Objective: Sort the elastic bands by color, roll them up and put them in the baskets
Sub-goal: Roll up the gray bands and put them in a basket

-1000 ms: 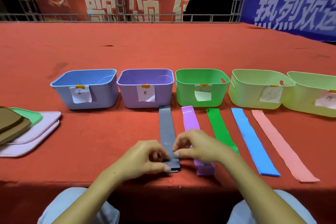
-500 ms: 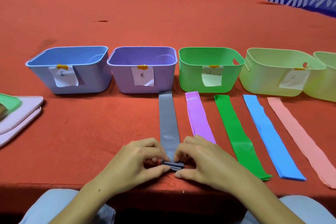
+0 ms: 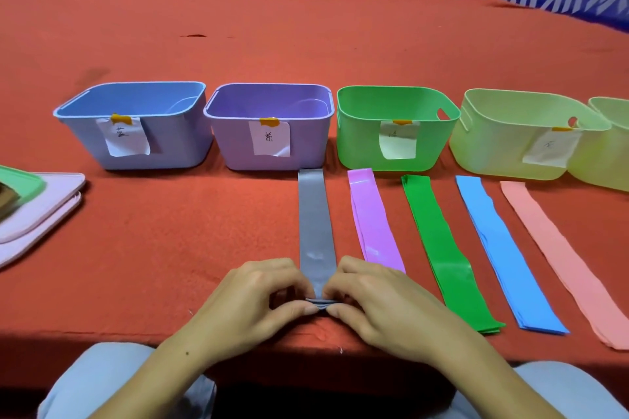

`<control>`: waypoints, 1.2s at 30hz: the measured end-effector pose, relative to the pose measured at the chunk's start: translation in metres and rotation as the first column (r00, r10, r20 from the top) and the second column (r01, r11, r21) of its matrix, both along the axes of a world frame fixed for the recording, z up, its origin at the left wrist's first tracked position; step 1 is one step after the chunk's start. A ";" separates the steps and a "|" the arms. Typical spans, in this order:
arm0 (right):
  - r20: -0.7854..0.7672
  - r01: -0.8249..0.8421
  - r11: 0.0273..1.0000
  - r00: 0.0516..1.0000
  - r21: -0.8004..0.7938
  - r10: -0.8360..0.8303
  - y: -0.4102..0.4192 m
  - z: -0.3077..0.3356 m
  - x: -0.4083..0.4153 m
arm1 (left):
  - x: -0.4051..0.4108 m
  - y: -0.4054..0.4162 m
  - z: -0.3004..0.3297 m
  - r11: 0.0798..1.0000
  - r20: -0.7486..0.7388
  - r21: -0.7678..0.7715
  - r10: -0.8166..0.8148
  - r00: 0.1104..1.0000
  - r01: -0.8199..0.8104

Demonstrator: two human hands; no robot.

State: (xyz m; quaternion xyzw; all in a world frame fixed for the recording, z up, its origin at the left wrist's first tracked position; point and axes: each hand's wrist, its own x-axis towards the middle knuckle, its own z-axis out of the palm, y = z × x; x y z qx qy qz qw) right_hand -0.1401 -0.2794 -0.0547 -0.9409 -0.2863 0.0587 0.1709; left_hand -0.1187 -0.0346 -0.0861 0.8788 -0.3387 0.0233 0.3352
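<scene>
1. Grey band (image 3: 315,224) lies flat on the red table (image 3: 153,248), long axis running near edge to far; far end just short of the purple basket (image 3: 269,127), touching or not unclear.
2. Near end of the grey band is folded over into a small flat roll at the table's front edge.
3. Left hand (image 3: 253,299): thumb and fingers curled, pinching the roll's left side.
4. Right hand (image 3: 381,299): likewise curled, pinching the roll's right side. Fingertips of both hands nearly meet.
5. To the right, parallel strips, each flat: purple band (image 3: 372,221), green band (image 3: 442,248), blue band (image 3: 500,248), pink band (image 3: 558,255). Far ends point toward the baskets; near ends splay slightly rightward.
6. Basket row, left to right: blue basket (image 3: 136,126), purple, green basket (image 3: 391,129), two pale yellow-green baskets (image 3: 517,136). Paper labels taped on the fronts.
7. Stacked lids (image 3: 37,211) at far left.
</scene>
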 end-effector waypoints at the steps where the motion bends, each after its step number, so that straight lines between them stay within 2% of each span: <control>1: -0.008 0.005 1.000 1.000 0.004 -0.005 0.000 0.001 -0.001 | -0.001 -0.001 0.000 1.000 -0.006 0.009 0.009 1.000 -0.009; 10: -0.077 0.137 0.975 0.989 0.172 -0.126 0.005 -0.009 0.000 | -0.004 -0.006 -0.003 0.978 -0.217 -0.083 0.168 0.962 -0.189; 15: -0.126 0.250 0.942 0.966 0.224 -0.226 0.013 -0.015 0.000 | -0.004 -0.010 -0.006 0.965 -0.280 -0.058 0.230 0.932 -0.256; 21: -0.318 0.478 0.794 0.871 0.376 -0.374 0.018 -0.017 -0.001 | -0.008 -0.016 -0.004 0.950 -0.285 -0.047 0.284 0.915 -0.309; 24: -0.339 0.518 0.779 0.847 0.353 -0.409 0.018 -0.014 0.001 | -0.012 -0.017 -0.004 0.949 -0.196 -0.049 0.298 0.934 -0.313; 29: -0.326 0.538 0.796 0.832 0.278 -0.448 0.025 -0.009 0.006 | -0.010 -0.013 -0.002 0.973 -0.073 -0.114 0.192 0.979 -0.200; 36: -0.428 0.596 0.772 0.770 0.220 -0.473 0.028 -0.002 0.011 | -0.014 -0.012 -0.006 0.986 0.256 0.064 0.136 0.957 -0.157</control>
